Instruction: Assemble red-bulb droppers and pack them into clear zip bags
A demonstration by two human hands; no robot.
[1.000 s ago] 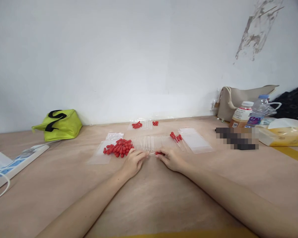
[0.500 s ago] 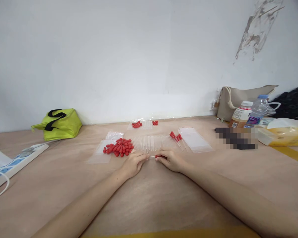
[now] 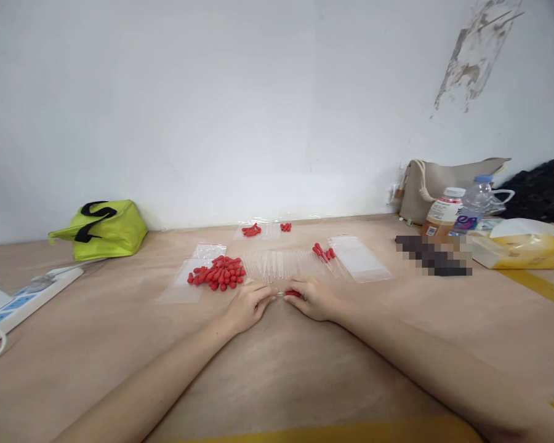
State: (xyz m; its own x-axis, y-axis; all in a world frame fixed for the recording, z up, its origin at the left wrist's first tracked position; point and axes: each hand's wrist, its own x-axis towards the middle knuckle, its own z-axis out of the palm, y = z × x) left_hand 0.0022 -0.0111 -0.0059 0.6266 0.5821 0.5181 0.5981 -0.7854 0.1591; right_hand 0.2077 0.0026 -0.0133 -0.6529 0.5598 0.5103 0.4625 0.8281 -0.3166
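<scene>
My left hand (image 3: 253, 304) pinches a thin clear glass tube (image 3: 280, 294) just above the table. Facing it, my right hand (image 3: 313, 299) is closed on a red rubber bulb (image 3: 292, 293), which meets the tube's right end; how far the tube sits inside it I cannot tell. Left of my hands a pile of red rubber bulbs (image 3: 221, 272) lies partly on clear plastic bags. Behind my fingers a row of clear glass tubes (image 3: 277, 264) is spread out. To its right lie several droppers with red bulbs fitted (image 3: 322, 252).
Flat plastic bags (image 3: 357, 258) lie right of the tubes. A few bulbs (image 3: 252, 230) rest by the wall. At left are a green bag (image 3: 108, 231) and a power strip (image 3: 32, 301); at right, bottles (image 3: 445, 212), a tissue pack (image 3: 521, 249) and a beige bag (image 3: 457, 172).
More of the red bulb now shows between my right fingers, and the bare stretch of tube between my hands is shorter. The view has shifted slightly to the right.
</scene>
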